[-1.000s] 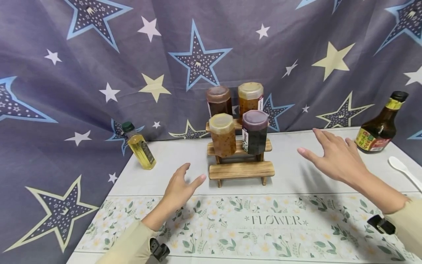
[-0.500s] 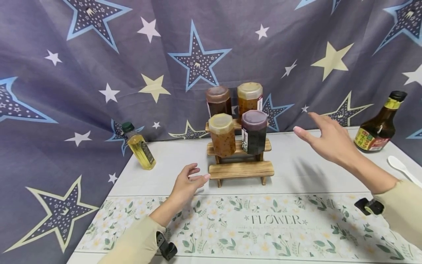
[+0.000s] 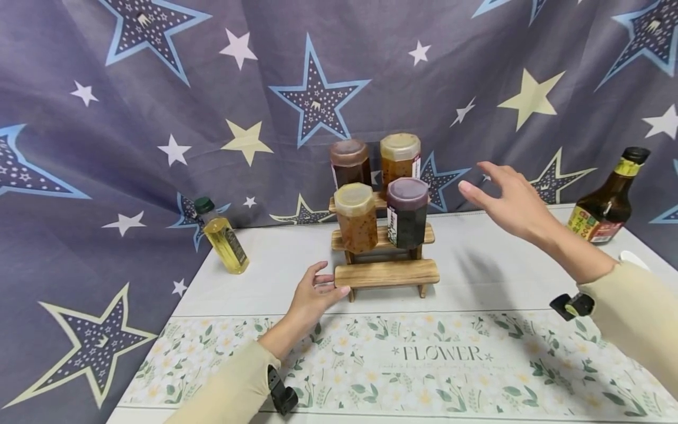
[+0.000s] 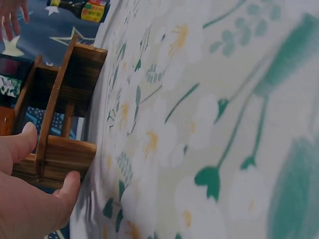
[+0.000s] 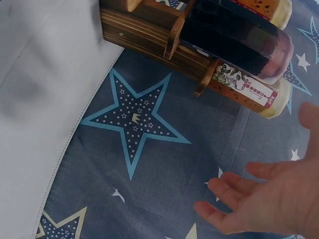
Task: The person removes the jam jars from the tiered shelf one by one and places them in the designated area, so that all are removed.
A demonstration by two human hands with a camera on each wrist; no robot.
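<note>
A tiered wooden rack [image 3: 386, 274] stands on the table with jars on its upper steps. On the middle step are an amber jar [image 3: 357, 227] and a dark jar with a purple lid [image 3: 408, 215]. Behind them sit a brown-lidded jar [image 3: 351, 162] and another amber jar [image 3: 401, 156]. My left hand [image 3: 312, 297] is at the left end of the lowest step, thumb in front and fingers beside it; contact is unclear. In the left wrist view, its thumb and a finger straddle that end. My right hand [image 3: 516, 203] hovers right of the jars, fingers spread, holding nothing.
An oil bottle with a green cap [image 3: 222, 238] stands at the left. A dark sauce bottle [image 3: 609, 197] is at the right, with a white spoon [image 3: 632, 259] partly hidden behind the right sleeve. A star-patterned curtain [image 3: 212, 88] hangs behind the table.
My left hand has moved right to the end of the lowest step. My right hand has moved left and up, toward the jars. Rack and jars have stayed put.
</note>
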